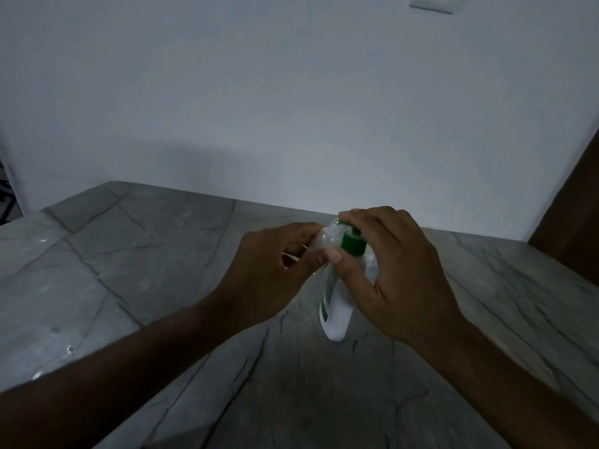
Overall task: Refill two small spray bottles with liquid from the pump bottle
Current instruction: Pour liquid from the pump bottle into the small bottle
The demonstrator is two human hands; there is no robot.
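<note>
A white pump bottle (338, 306) with a green label and a green pump collar (354, 244) stands on the grey stone counter (162, 254). My right hand (398, 270) is over its top, fingers curled on the pump head and thumb against the bottle's neck. My left hand (275, 270) holds a small clear spray bottle (325, 238) right beside the pump, pinched between thumb and fingers. The pump's nozzle is hidden under my right fingers. A second small bottle is not visible.
A plain pale wall (291, 108) rises just behind the counter's far edge. A dark brown wooden surface (570, 228) stands at the right. A switch plate (431, 3) sits high on the wall. The counter drops off at the left.
</note>
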